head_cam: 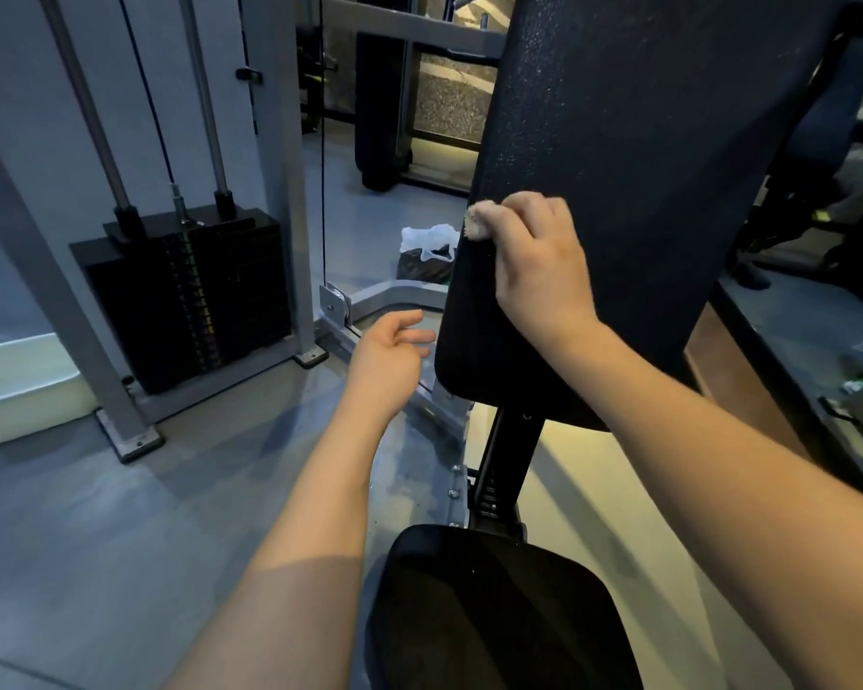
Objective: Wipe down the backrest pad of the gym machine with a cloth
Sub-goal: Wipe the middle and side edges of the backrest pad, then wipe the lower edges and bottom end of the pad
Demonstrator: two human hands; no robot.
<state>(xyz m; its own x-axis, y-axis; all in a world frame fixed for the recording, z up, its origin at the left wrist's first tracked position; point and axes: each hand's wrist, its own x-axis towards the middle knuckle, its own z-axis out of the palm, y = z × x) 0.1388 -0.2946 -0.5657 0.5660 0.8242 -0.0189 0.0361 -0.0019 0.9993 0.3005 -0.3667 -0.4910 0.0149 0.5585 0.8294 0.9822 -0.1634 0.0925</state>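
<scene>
The right hand (pixel 539 261) has its fingers curled around a small, bunched, light-coloured cloth (pixel 479 222) and presses it against the left edge of the upright black backrest pad (pixel 643 141), about halfway up the visible part. The left hand (pixel 389 351) holds nothing: its fingers are loosely apart and slightly bent, just beside the lower left edge of the pad. The black seat (pixel 494 615) is below the pad, and the weight stack (pixel 190 296) stands to the left.

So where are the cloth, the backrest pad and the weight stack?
cloth (pixel 477 222): head view, its pale visible wad.
backrest pad (pixel 643 141): head view, middle of dark face.
weight stack (pixel 195 301): head view, front of black plates.
</scene>
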